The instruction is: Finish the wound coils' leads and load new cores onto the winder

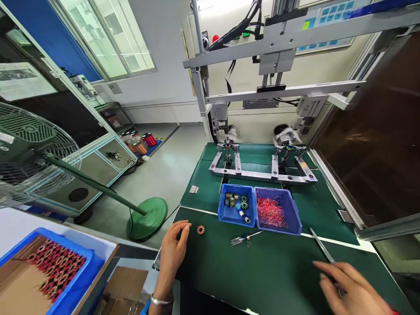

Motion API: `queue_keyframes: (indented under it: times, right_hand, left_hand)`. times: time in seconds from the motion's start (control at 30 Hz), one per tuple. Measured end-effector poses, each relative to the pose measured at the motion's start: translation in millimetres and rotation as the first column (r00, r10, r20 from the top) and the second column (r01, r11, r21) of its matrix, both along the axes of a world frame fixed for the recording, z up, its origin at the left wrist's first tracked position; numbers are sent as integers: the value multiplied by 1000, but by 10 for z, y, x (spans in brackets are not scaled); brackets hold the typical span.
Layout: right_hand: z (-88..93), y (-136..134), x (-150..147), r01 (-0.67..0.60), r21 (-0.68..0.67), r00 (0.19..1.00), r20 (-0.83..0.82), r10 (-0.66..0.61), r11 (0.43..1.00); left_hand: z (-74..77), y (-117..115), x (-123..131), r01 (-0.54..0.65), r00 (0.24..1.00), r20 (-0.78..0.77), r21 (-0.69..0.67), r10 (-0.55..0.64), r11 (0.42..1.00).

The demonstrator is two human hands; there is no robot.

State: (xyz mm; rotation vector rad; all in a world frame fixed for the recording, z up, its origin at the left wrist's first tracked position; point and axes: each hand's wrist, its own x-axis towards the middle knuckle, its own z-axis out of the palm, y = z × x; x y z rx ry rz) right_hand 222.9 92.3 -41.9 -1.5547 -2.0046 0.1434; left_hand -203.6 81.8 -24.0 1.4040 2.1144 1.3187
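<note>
My left hand (pixel 175 245) is at the left edge of the green work surface, thumb and forefinger tips together. Whatever may be between them is too small to make out. Just right of those fingertips lies a small copper-wound ring core (pixel 201 229). At the lower right my right hand (pixel 348 284) is over slim metal tweezers (pixel 321 246), its fingers stretched and apart; the hand partly hides the rear end of the tweezers. Between the hands, a screwdriver-like tool with a clear handle (pixel 239 240) lies on the surface.
A blue bin (pixel 236 222) holds dark ring cores and small parts; a purple bin (pixel 297 227) holds red wire scraps. Behind them stands a metal fixture (pixel 256 176). At the left are a tray of wound cores (pixel 87 258) and a fan with a green base (pixel 147 218).
</note>
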Motion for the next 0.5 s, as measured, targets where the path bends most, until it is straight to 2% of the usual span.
queue_keyframes:
  times: [0.07, 0.13, 0.23, 0.33, 0.5]
  right_hand:
    - [144, 65, -499, -162, -38, 985, -64, 159, 986]
    - [190, 128, -965, -269, -73, 962, -71, 264, 960]
    - [121, 195, -1438, -292, -154, 953, 38, 301, 944]
    - [15, 200, -1588, -234, -215, 953, 144, 267, 948]
    - [-111, 13, -1384, -129, -169, 982, 118, 150, 977]
  left_hand:
    - [-70, 5, -1, 6, 1000, 7, -4, -6, 1000]
    - [-86, -8, 34, 22, 1000, 12, -9, -21, 1000]
    - [-65, -57, 74, 61, 997, 42, -14, -60, 998]
    - [-54, -128, 55, 36, 995, 90, 0, -36, 999]
    - [-46, -223, 47, -104, 982, 165, 68, 92, 992]
